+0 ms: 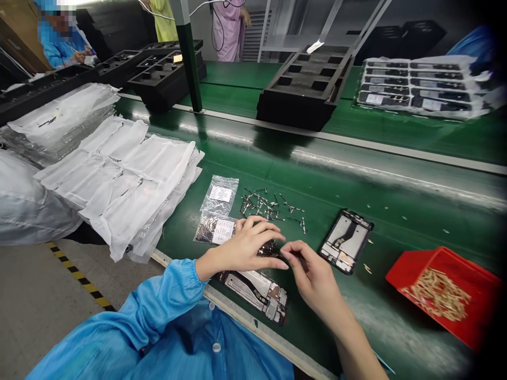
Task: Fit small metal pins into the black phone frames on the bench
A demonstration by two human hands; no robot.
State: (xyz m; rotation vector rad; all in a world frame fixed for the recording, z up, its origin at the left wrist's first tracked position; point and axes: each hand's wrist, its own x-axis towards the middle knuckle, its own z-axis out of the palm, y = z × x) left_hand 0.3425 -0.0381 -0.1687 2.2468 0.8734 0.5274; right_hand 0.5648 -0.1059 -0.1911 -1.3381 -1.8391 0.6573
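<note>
The left hand is arching, thumb and fingers apart, over slim dark parts, just beyond a silver-and-black rectangular phone chassis. Right of the chassis, the right hand is pinching thumb and forefinger together, on what I cannot tell. Light pressure is probably suiting such thin pieces, avoiding bends.

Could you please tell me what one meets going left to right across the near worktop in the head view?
White sheet stack, upper labelled bag, scattered small parts, farther phone housing, red bin.

Striped tape crosses the grey floor, which is perhaps concrete.
</note>
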